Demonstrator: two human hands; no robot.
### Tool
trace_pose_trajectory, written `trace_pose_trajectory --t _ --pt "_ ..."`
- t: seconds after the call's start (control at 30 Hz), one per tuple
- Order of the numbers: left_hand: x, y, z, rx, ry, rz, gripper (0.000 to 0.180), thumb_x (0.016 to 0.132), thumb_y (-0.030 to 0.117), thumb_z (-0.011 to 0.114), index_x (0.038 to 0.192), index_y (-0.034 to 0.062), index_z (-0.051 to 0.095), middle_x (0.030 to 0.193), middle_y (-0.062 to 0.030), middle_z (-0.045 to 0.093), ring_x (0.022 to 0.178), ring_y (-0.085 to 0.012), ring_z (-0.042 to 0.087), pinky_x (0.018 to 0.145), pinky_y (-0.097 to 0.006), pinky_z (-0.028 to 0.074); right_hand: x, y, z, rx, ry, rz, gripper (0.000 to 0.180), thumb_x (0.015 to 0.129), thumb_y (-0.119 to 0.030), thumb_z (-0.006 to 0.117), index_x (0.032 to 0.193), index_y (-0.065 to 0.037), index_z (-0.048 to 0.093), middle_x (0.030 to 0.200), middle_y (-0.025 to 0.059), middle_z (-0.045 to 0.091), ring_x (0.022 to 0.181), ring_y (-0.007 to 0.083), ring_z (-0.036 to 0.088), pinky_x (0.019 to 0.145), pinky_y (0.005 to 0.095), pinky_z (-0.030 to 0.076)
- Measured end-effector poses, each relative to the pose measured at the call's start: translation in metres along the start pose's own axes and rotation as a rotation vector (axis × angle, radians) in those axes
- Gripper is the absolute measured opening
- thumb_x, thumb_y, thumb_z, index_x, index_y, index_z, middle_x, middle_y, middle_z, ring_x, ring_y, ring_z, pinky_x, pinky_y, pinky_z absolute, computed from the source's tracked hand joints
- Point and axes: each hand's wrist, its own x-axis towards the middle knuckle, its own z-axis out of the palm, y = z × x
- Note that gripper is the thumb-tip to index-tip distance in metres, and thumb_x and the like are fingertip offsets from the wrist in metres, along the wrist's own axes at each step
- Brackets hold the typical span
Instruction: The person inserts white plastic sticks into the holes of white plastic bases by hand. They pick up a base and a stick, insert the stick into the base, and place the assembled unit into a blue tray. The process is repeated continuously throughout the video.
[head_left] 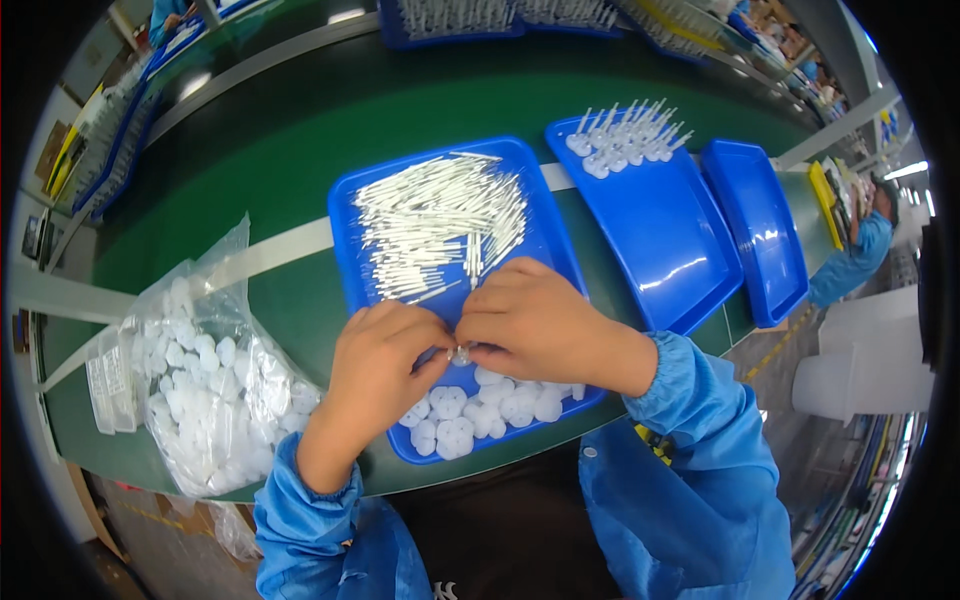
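Note:
My left hand (388,352) and my right hand (535,325) meet over the near half of a blue tray (545,250). Fingertips of both pinch a small translucent plastic piece (460,356), mostly covered by the fingers. Beyond them, a heap of thin white sticks (435,220) fills the far part of the tray. A few sticks (473,255) point toward my fingers; whether one is held cannot be told. Below my hands, round white plastic caps (455,436) with small marks lie along the tray's near edge.
On the left lies a clear plastic bag (205,400) of white caps. To the right, a blue tray (670,265) carries caps with upright sticks (625,140) at its far end. Another blue tray (762,235) sits beside it. A person's blue sleeve (855,262) shows at far right.

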Motion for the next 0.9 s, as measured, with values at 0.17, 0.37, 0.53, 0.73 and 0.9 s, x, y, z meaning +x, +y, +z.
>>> trace_pose_trajectory --t 0.17,0.37,0.53,0.73,0.9 --pt "0.001 0.001 0.003 0.005 0.011 -0.016 0.022 0.075 0.008 0.090 0.094 0.0126 0.081 0.102 -0.0004 0.080 0.097 -0.0259 0.072 0.084 -0.040 0.051 -0.007 0.006 0.007 0.081 0.014 0.051 0.013 0.088 -0.021 0.083 0.099 -0.017 0.076 0.101 -0.0008 0.073 0.102 0.0224 0.070 0.099 0.0401 0.050" --pt "-0.006 0.008 -0.001 -0.057 0.094 -0.074 0.051 0.078 0.006 0.088 0.127 0.0064 0.077 0.100 -0.0008 0.080 0.087 -0.0215 0.068 0.085 -0.038 0.049 -0.039 0.051 -0.039 -0.069 0.515 0.179 0.016 0.080 -0.012 0.084 0.091 -0.010 0.074 0.092 0.0071 0.077 0.087 0.0308 0.074 0.080 0.0440 0.057" --pt "-0.004 0.007 0.018 -0.030 0.148 -0.002 0.041 0.084 0.008 0.086 0.125 0.0109 0.079 0.092 0.0041 0.078 0.079 -0.0196 0.064 0.076 -0.037 0.044 -0.118 0.158 -0.114 -0.468 0.706 0.933 0.015 0.090 -0.019 0.080 0.093 -0.007 0.073 0.094 0.0114 0.078 0.085 0.0315 0.077 0.077 0.0420 0.061" --pt "-0.008 0.009 0.012 -0.008 0.146 -0.036 0.031 0.084 0.003 0.082 0.115 0.0096 0.082 0.089 -0.0002 0.078 0.079 -0.0196 0.067 0.080 -0.037 0.047 -0.120 0.155 -0.104 -0.479 0.518 1.146 0.018 0.093 -0.029 0.077 0.094 -0.011 0.075 0.095 0.0094 0.079 0.089 0.0333 0.077 0.081 0.0452 0.061" --pt "-0.005 0.012 0.013 0.009 0.142 -0.001 0.023 0.085 0.005 0.083 0.107 0.0106 0.085 0.089 -0.0025 0.078 0.081 -0.0211 0.069 0.079 -0.037 0.047 -0.128 0.166 -0.103 -0.637 0.438 0.934 0.022 0.095 -0.029 0.076 0.107 -0.011 0.078 0.118 0.0084 0.076 0.105 0.0317 0.075 0.089 0.0456 0.062"
